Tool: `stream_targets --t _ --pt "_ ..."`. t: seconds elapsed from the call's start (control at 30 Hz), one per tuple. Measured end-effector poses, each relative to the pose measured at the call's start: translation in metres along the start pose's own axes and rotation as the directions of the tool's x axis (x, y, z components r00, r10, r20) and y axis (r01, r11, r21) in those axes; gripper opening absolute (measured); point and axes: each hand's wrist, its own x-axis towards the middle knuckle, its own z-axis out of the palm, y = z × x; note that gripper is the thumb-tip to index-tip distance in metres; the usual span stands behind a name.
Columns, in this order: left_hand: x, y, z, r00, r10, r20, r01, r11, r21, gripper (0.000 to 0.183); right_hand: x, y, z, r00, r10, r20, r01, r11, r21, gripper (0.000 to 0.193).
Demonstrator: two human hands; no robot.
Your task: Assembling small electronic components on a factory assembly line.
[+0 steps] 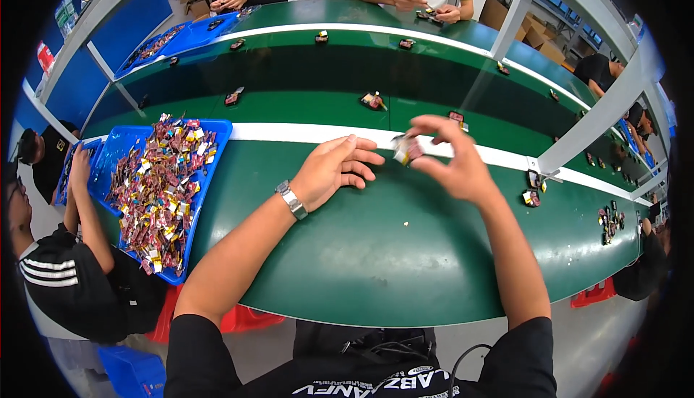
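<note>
My right hand (455,159) is raised over the white rail, its thumb and fingers around a small electronic part (409,149). That part is smeared by motion; it looks dark with reddish and white patches. My left hand (334,170), with a metal watch at the wrist, hovers just left of it with nothing in it, fingers apart and slightly bent. To the left of my left forearm, a blue tray (223,138) holds a big heap of small reddish parts (163,195) with white and yellow tabs.
Beyond the white rail (289,132) runs a green conveyor belt (303,109) carrying spaced small parts (373,101). More parts (531,197) lie right on the green table (347,268), with a cluster (611,222) farther right. Metal posts (593,101) frame the line. Co-workers sit opposite and on both sides.
</note>
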Motion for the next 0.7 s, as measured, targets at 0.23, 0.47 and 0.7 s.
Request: stream_targets --t 0.23,0.47,0.7 --pt "-0.001 0.000 -0.001 0.986 -0.099 0.133 0.077 0.983 0.164 0.040 -0.008 -0.027 0.040 0.981 -0.029 0.191 0.034 0.999 -0.021 0.053" --pt "-0.001 -0.005 0.009 1.000 0.020 0.016 -0.020 1.000 0.003 0.036 -0.012 -0.026 0.067 0.968 -0.169 -0.186 0.113 0.953 -0.280 0.028" --pt "-0.002 -0.012 0.018 0.998 0.065 -0.004 -0.065 0.998 0.008 0.031 -0.012 -0.021 0.069 0.939 -0.286 -0.189 0.179 0.879 -0.443 0.021"
